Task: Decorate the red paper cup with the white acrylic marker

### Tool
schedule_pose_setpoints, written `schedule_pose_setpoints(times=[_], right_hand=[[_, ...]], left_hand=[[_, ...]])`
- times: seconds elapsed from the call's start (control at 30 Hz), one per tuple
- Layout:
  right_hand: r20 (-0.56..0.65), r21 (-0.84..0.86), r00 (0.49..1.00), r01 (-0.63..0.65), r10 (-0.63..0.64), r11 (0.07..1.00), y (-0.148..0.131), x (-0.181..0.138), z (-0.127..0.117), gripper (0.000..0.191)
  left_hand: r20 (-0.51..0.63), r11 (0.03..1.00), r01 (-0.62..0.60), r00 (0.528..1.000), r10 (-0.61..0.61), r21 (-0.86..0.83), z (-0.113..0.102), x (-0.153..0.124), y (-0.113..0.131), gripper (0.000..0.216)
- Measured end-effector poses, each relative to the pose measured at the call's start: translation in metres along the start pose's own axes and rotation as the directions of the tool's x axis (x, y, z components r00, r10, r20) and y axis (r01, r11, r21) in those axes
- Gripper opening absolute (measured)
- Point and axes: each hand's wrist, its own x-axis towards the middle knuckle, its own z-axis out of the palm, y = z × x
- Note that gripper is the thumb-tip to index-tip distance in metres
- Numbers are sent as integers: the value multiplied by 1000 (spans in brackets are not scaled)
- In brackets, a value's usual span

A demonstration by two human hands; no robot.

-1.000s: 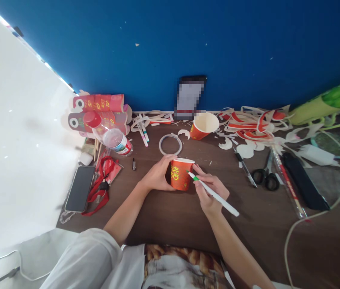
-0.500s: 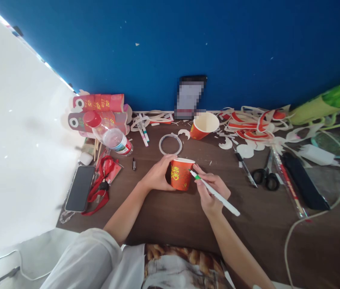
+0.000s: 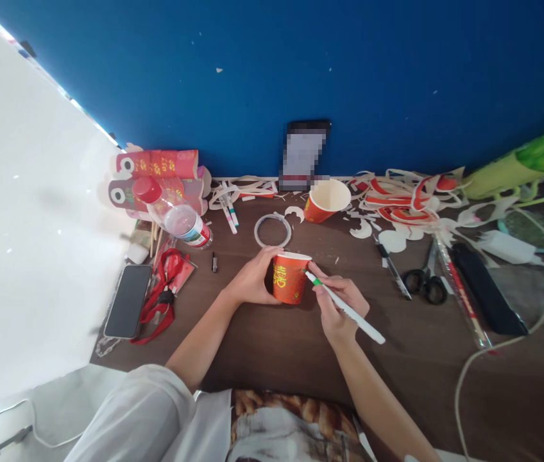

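A red paper cup (image 3: pixel 290 279) with yellow lettering stands upright, its white rim tilted slightly, in front of me. My left hand (image 3: pixel 255 277) is closed around the cup's left side, thumb low and fingers behind. Between the fingers of my right hand (image 3: pixel 342 307) is a white marker (image 3: pixel 351 313) with a green collar. The marker's tip is at the right side of the cup, by its upper part; whether it touches is too small to tell. Some fingertips of my right hand lie against or close beside the cup's right edge.
Behind the cup are a ring of tape (image 3: pixel 272 231) and a second paper cup (image 3: pixel 326 200). Scissors (image 3: pixel 426 279), a pen (image 3: pixel 393 271) and paper strips (image 3: pixel 401 199) lie on the right. A water bottle (image 3: pixel 176 215), a red lanyard (image 3: pixel 163 301) and a phone (image 3: pixel 128 301) occupy the left.
The marker has shifted very slightly at the cup's right side. My left hand and the cup stay nearly in place.
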Motion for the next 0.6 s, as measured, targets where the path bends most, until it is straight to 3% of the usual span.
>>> schedule_pose_setpoints(times=[0.33,0.6], right_hand=[[-34,144,991,-124,130,982,17,-7,-4,6],[-47,87,990,-132,137,987,13,-6,-4,6]], left_hand=[[16,997,73,997,-72,-22,-3,0,7,101],[14,998,63,998,-63,-11,-2,0,5,102]])
